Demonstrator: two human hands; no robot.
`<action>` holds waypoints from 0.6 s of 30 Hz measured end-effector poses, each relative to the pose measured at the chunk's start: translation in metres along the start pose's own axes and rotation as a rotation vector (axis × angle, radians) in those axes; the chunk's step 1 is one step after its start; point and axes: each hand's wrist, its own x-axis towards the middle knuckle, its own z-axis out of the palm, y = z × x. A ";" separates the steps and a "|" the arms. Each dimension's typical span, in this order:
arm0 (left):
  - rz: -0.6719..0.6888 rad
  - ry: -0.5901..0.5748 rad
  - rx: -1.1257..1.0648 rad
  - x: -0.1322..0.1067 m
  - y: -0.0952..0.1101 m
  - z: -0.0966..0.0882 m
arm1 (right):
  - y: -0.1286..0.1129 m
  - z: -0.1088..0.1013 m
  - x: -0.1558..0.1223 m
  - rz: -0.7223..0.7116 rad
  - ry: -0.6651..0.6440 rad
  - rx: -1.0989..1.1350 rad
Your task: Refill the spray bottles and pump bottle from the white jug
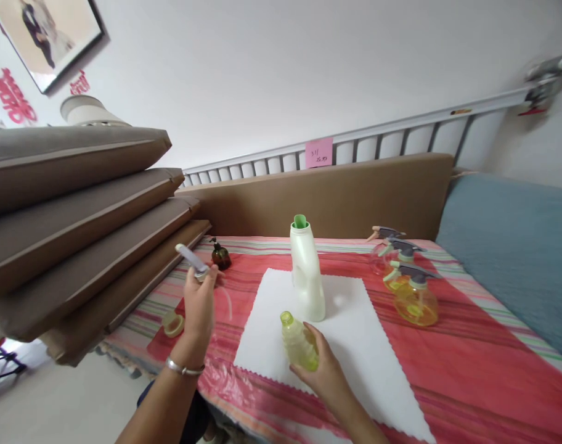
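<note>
My right hand [325, 369] is wrapped round a small yellow-green bottle [298, 341] with its neck uncapped, held tilted over a white cloth [355, 333]. My left hand [198, 308] is lifted above the striped red cover [466, 364] and pinches a grey spray-trigger head [193, 261] with a thin tube hanging from it. A tall white bottle [307, 271] with a green spout stands upright on the cloth just beyond the small bottle.
Three round spray bottles [413, 296] with grey triggers stand at the right. A small brown bottle [220, 254] sits at the back left, a yellowish cap [172, 323] near the left edge. Stacked brown cushions [77, 216] fill the left, a blue cushion [516, 246] the right.
</note>
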 end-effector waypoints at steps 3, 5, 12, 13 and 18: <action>-0.057 -0.207 0.572 0.004 -0.032 -0.003 | -0.002 0.003 0.000 0.005 -0.010 0.169; -0.123 -0.271 0.746 0.003 -0.061 -0.007 | -0.002 0.006 0.000 0.004 -0.013 0.281; -0.251 -0.318 1.062 -0.003 -0.134 -0.035 | -0.002 0.017 -0.003 0.018 -0.038 0.288; -0.261 -0.321 1.085 -0.003 -0.137 -0.038 | -0.001 0.019 -0.003 0.029 -0.023 0.264; -0.239 -0.293 1.106 -0.021 -0.126 -0.034 | 0.013 0.031 0.001 0.085 0.069 0.115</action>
